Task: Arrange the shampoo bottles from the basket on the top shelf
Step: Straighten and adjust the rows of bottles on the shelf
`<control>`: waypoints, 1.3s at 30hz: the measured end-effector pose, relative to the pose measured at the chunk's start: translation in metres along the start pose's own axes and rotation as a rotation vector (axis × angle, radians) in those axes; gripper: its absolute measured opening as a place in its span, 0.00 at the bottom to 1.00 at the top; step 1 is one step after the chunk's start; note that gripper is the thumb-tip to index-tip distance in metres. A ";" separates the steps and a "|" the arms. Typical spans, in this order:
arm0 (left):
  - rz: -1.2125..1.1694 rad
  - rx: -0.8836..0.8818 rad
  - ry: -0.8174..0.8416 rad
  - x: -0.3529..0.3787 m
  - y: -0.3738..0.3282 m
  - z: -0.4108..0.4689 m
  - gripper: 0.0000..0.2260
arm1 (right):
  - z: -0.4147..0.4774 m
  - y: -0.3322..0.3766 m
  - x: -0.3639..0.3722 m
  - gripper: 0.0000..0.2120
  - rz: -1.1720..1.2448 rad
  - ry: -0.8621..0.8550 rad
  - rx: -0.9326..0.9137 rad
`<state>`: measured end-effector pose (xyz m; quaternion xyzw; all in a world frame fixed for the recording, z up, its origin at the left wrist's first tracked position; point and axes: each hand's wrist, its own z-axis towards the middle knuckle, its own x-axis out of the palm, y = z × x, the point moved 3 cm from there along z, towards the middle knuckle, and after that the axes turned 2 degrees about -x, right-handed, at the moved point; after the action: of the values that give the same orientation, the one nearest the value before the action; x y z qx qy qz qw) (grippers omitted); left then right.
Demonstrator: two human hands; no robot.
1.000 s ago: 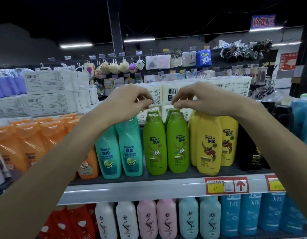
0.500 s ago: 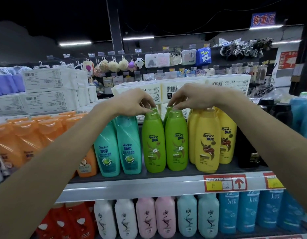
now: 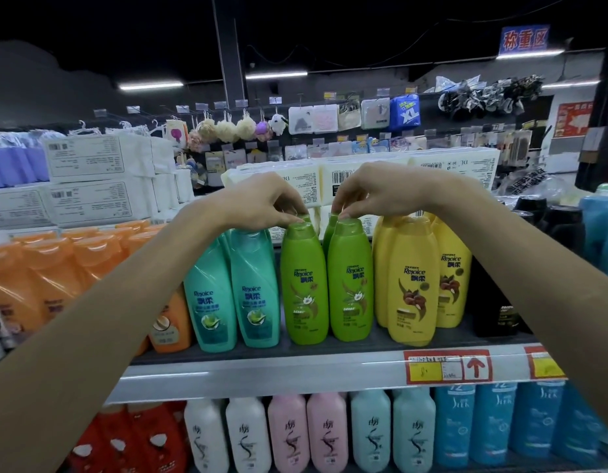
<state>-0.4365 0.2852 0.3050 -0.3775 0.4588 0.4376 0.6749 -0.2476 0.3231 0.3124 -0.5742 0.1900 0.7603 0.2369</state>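
- Green plastic, two front units: left green bottle (image 3: 304, 288) and right green bottle (image 3: 352, 285). Both stand upright and side by side on the top shelf (image 3: 295, 372). A further green cap shows close behind each.
- Left hand (image 3: 261, 203): fingers (image 3: 286, 213) curled downward, tips pinching the cap of the left green bottle.
- Right hand (image 3: 381, 192): fingers (image 3: 344, 209) likewise curled, tips pinching the cap of the right green bottle.
- Change noted: a second ago both hands hovered a little above the green caps. They have since dropped onto them. The two bottles hold the same places in the row, labels forward.
- Meaning for the task, as a judgement: the green pair looks placed already. This contact reads as a last straightening or lining-up of the fronts, not a fresh placement.
- Neighbours: teal bottles (image 3: 234, 295) just to the left, yellow bottles (image 3: 413, 285) just to the right, orange bottles (image 3: 57, 268) further left. All are upright in colour groups.
- Basket: not in view, so how much stock remains cannot be told.
- Other fittings: price tag (image 3: 447, 367) on the shelf edge, white packs (image 3: 91, 179) stacked behind, and lower shelf bottles (image 3: 289, 435) in white, pink, pale green and blue.
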 end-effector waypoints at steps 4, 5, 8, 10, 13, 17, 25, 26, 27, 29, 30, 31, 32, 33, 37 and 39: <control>-0.036 -0.006 0.020 -0.001 0.002 -0.001 0.12 | -0.001 -0.001 0.000 0.12 0.014 0.007 0.005; -0.053 -0.005 0.028 -0.001 0.002 -0.001 0.12 | -0.002 -0.001 0.000 0.12 0.019 0.005 0.010; -0.088 -0.005 0.040 -0.001 0.003 -0.003 0.12 | -0.004 0.001 0.001 0.14 0.031 0.000 0.026; -0.124 -0.040 0.030 -0.002 0.003 -0.005 0.14 | -0.007 0.001 0.000 0.15 0.043 -0.015 0.053; -0.157 -0.066 0.003 -0.004 0.003 -0.009 0.18 | -0.015 0.000 -0.003 0.18 0.110 -0.107 0.106; -0.188 -0.026 -0.116 -0.011 -0.008 -0.017 0.22 | -0.036 0.006 -0.010 0.21 0.165 -0.307 0.127; -0.241 0.131 -0.237 -0.009 -0.045 -0.030 0.20 | -0.085 0.024 -0.014 0.24 0.300 -0.455 0.298; -0.272 0.139 -0.238 -0.008 -0.048 -0.033 0.20 | -0.091 0.027 -0.014 0.25 0.352 -0.490 0.314; -0.305 0.145 -0.240 -0.007 -0.050 -0.035 0.20 | -0.097 0.030 -0.014 0.26 0.401 -0.539 0.330; -0.334 0.151 -0.265 -0.004 -0.052 -0.042 0.23 | -0.108 0.037 -0.012 0.27 0.501 -0.648 0.352; -0.337 0.152 -0.280 -0.003 -0.052 -0.045 0.24 | -0.113 0.041 -0.009 0.28 0.541 -0.691 0.365; -0.343 0.150 -0.288 -0.002 -0.052 -0.047 0.24 | -0.118 0.043 -0.007 0.29 0.570 -0.719 0.382; -0.355 0.148 -0.284 0.000 -0.052 -0.049 0.25 | -0.122 0.046 -0.004 0.29 0.586 -0.738 0.407; -0.367 0.148 -0.273 0.002 -0.052 -0.050 0.25 | -0.127 0.048 -0.001 0.30 0.596 -0.752 0.430; -0.395 0.177 -0.259 0.009 -0.058 -0.053 0.25 | -0.142 0.053 0.008 0.33 0.626 -0.771 0.515; -0.432 0.188 -0.262 0.015 -0.064 -0.055 0.26 | -0.150 0.054 0.009 0.35 0.650 -0.777 0.556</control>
<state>-0.3895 0.2173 0.2816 -0.3423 0.3153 0.2840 0.8383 -0.1637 0.1961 0.2640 -0.0813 0.4482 0.8707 0.1857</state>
